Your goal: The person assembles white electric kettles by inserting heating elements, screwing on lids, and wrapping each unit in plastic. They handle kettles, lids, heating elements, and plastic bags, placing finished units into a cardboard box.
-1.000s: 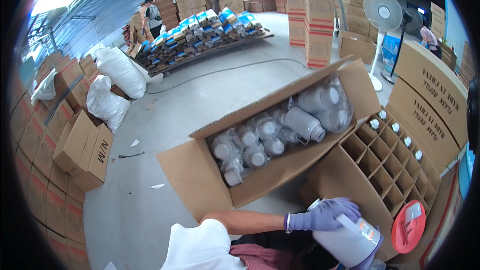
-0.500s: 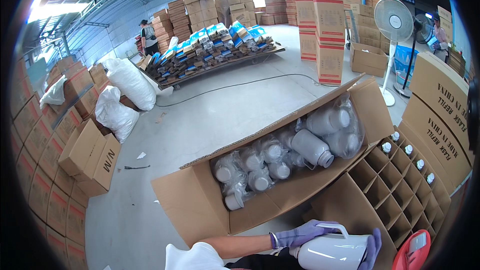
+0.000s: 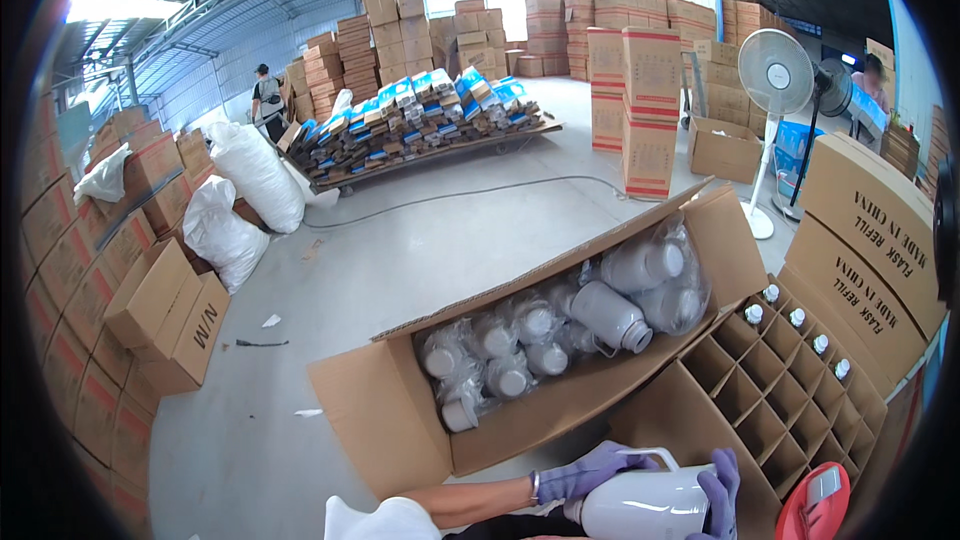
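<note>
A glossy white vacuum flask (image 3: 640, 508) with a loop handle lies on its side between my hands, near the lower edge. My left hand (image 3: 588, 472), in a purple glove, is wrapped over its neck end beside the handle. Around its other end curl the purple-gloved fingers of my right hand (image 3: 722, 493). Just beyond stands a long open carton (image 3: 560, 408) holding several whitish flasks in clear plastic bags; one flask (image 3: 612, 316) lies unwrapped on top. To the right, a divided carton (image 3: 660, 418) has bottle-like pieces with white caps (image 3: 797, 316) in its far cells.
A red round object (image 3: 812, 515) with a small grey item on it sits at lower right. Closed cartons (image 3: 868, 202), a standing fan (image 3: 775, 75) and tall carton stacks stand beyond. White sacks (image 3: 228, 232) and a loaded flat cart (image 3: 430, 152) are farther left. Two other people work at the back.
The view has shifted slightly, so the cartons appear a little lower and farther left. Both hands still hold the flask; my right fingers now bend farther over its end.
</note>
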`<state>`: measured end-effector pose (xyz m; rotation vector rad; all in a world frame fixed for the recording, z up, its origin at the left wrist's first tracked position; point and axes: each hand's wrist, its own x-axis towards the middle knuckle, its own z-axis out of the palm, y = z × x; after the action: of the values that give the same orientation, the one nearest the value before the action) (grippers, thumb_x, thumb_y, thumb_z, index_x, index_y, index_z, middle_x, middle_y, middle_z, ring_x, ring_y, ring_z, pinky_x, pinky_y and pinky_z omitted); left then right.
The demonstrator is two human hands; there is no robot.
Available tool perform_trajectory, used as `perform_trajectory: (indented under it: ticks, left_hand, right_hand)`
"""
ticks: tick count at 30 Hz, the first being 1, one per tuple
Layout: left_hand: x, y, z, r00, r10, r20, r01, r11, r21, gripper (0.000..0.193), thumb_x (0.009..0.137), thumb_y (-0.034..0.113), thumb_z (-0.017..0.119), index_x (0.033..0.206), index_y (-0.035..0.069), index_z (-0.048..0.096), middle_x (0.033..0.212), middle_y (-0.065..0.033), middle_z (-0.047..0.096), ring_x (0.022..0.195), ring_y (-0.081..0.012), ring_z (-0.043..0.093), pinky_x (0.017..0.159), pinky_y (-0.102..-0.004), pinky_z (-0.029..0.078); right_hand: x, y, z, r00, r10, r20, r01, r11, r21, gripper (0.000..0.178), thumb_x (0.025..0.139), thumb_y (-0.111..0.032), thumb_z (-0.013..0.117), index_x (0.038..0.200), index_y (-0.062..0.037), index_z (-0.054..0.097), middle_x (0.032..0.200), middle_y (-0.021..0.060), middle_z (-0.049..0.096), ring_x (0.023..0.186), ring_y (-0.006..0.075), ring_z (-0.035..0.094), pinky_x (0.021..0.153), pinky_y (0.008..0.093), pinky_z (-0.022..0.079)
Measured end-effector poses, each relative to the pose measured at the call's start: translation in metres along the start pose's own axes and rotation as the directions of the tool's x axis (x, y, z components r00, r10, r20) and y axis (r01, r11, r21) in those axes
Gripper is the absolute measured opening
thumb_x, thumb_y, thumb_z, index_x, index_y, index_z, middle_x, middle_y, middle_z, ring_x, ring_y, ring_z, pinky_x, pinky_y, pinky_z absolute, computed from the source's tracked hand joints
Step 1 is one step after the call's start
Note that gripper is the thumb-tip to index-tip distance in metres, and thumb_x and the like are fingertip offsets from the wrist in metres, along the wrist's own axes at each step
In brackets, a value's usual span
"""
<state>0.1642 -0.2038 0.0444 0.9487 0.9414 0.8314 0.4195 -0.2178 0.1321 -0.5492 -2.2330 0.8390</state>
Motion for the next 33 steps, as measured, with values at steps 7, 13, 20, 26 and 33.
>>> perform_trajectory:
  ticks: [7,13,20,26,33]
  left_hand:
    - [-0.006,-0.003,0.016,0.918,0.330,-0.220,-0.271,0.927,0.258,0.028,0.096,0.010,0.051,0.113,0.003,0.072,0.105,-0.0088,0.073,0.094,-0.0161,0.068,0.085,-0.0288,0.053]
    - [-0.017,-0.028,-0.021,0.939,0.330,-0.098,-0.241,0.834,0.495,0.025,0.089,0.005,0.057,0.109,0.005,0.072,0.104,-0.0080,0.071,0.094,-0.0145,0.067,0.081,-0.0315,0.056]
    - [0.007,-0.014,0.024,0.905,0.356,-0.234,-0.334,0.934,0.126,0.045,0.109,0.031,0.033,0.136,0.000,0.051,0.127,-0.0146,0.062,0.111,-0.0227,0.064,0.096,-0.0376,0.053]
    - [0.051,-0.025,0.072,0.972,0.219,-0.088,-0.236,0.891,-0.387,0.053,0.105,0.041,0.038,0.143,0.005,0.045,0.141,-0.0159,0.053,0.129,-0.0323,0.052,0.109,-0.0513,0.043]
    - [0.094,-0.018,0.127,0.999,0.054,0.010,-0.025,0.608,-0.793,0.052,0.106,0.041,0.035,0.144,0.008,0.043,0.144,-0.0145,0.050,0.133,-0.0343,0.049,0.113,-0.0533,0.039]
  right_hand:
    - [-0.024,-0.006,0.017,0.943,0.104,-0.315,-0.091,0.994,0.055,0.065,0.096,-0.043,0.057,0.146,-0.0044,0.043,0.149,0.0201,0.042,0.140,0.0325,0.039,0.115,0.0430,0.032]
    - [-0.031,0.030,0.021,0.971,0.079,-0.227,-0.110,0.985,-0.130,0.068,0.087,-0.040,0.064,0.143,-0.0039,0.047,0.150,0.0220,0.040,0.141,0.0430,0.033,0.117,0.0531,0.026]
    - [-0.160,0.086,-0.087,0.679,0.079,-0.730,-0.663,0.494,-0.563,0.054,0.083,-0.024,0.071,0.132,-0.0044,0.057,0.139,0.0230,0.051,0.128,0.0392,0.049,0.108,0.0481,0.039]
    - [-0.193,0.161,-0.165,0.604,0.333,-0.725,-0.779,0.054,-0.624,0.080,0.075,-0.045,0.076,0.144,-0.0184,0.046,0.139,0.0213,0.050,0.126,0.0410,0.050,0.109,0.0571,0.032]
    - [-0.148,0.159,-0.170,0.444,0.577,-0.685,-0.768,-0.149,-0.623,0.051,0.077,-0.033,0.075,0.123,-0.0176,0.059,0.130,0.0145,0.054,0.120,0.0337,0.054,0.104,0.0558,0.036]
